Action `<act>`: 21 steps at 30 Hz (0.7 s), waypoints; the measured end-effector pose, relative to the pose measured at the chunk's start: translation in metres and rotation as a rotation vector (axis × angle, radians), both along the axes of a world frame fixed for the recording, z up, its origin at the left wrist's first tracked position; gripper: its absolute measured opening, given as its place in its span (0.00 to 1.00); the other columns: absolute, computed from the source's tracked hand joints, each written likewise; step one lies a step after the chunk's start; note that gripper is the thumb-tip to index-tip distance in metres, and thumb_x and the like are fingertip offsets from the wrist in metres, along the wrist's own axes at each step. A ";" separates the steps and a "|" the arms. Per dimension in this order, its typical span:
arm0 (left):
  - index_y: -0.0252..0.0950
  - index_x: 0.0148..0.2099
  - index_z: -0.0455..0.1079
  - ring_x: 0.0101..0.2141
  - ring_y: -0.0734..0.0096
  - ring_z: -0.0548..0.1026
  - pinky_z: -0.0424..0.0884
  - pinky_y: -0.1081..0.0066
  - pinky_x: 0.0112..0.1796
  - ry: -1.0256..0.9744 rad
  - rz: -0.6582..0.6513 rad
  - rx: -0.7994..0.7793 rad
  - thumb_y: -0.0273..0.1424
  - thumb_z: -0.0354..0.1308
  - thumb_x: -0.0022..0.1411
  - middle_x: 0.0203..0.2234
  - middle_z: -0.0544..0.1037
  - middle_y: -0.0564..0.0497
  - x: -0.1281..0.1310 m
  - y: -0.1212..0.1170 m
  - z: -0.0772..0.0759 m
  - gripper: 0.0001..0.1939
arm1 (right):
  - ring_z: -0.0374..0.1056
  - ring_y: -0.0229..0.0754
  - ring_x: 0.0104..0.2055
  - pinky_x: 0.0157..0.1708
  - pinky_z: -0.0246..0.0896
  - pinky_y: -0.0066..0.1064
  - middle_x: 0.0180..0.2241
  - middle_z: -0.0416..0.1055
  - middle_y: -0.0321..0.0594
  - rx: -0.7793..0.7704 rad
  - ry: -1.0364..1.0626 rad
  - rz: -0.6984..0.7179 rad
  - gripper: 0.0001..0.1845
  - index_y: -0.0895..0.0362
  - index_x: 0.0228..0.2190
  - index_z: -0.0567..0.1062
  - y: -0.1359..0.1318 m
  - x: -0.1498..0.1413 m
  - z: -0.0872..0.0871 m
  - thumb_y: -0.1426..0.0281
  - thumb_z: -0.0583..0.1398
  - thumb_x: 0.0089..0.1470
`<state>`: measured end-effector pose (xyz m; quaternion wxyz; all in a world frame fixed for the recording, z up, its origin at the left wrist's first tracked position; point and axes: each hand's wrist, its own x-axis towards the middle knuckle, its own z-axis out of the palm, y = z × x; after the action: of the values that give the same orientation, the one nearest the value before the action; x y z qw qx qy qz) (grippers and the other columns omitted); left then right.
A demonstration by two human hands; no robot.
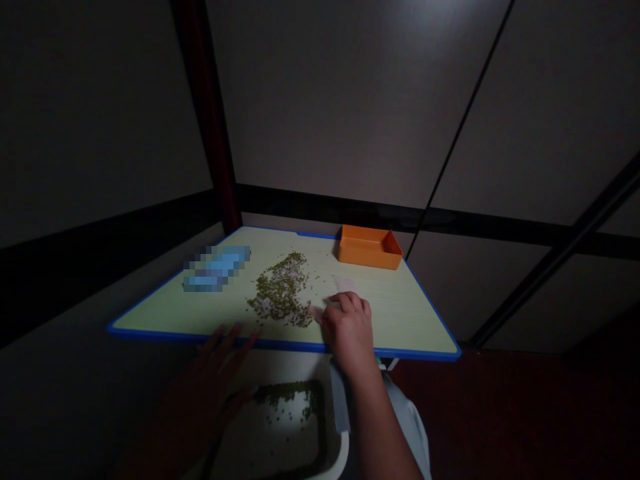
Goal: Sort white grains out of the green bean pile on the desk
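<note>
On the pale tabletop (400,307) lies a spread of small green beans (280,283), with whitish patches among them. My right hand (350,320) rests at the near right side of the beans. Its fingers are curled down and closed, and what they hold, if anything, is hidden. A small pale pinkish patch (345,283) lies just beyond its knuckles. In deep shadow at the table's near edge, my left hand (223,363) has its fingers spread and holds nothing visible. Below it is a white container (340,460), with green beans scattered inside.
An orange open box (369,257) stands at the table's back right. A blurred-out blue object (217,268) lies at the left. The table has a raised blue edge (417,355). Dark panelled walls (325,100) rise behind and at the left; a dark red floor (525,413) is at the right.
</note>
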<state>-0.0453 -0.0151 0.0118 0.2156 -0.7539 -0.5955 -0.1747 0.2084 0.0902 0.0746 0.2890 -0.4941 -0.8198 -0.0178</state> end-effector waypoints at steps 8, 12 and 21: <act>0.50 0.70 0.49 0.63 0.51 0.63 0.72 0.55 0.52 -0.004 0.016 -0.018 0.43 0.50 0.64 0.66 0.62 0.47 -0.003 0.002 -0.004 0.33 | 0.61 0.48 0.50 0.46 0.50 0.40 0.43 0.75 0.44 0.013 0.007 -0.021 0.10 0.53 0.31 0.81 0.001 -0.004 -0.002 0.64 0.61 0.61; 0.50 0.69 0.51 0.63 0.51 0.63 0.72 0.55 0.52 -0.015 0.007 0.008 0.44 0.50 0.64 0.65 0.63 0.47 -0.003 0.001 -0.004 0.33 | 0.61 0.47 0.49 0.47 0.50 0.40 0.43 0.75 0.44 0.033 0.022 -0.045 0.11 0.53 0.31 0.81 0.004 -0.005 -0.006 0.64 0.61 0.61; 0.49 0.69 0.52 0.62 0.52 0.64 0.73 0.57 0.50 0.017 0.022 0.025 0.47 0.46 0.65 0.65 0.64 0.46 -0.001 0.001 -0.003 0.31 | 0.62 0.49 0.48 0.52 0.47 0.46 0.41 0.76 0.44 0.064 0.077 -0.123 0.09 0.54 0.30 0.79 0.004 -0.007 -0.006 0.66 0.61 0.61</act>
<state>-0.0465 -0.0141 0.0086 0.2319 -0.7461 -0.5997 -0.1731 0.2011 0.0941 0.0683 0.3346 -0.5342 -0.7752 -0.0426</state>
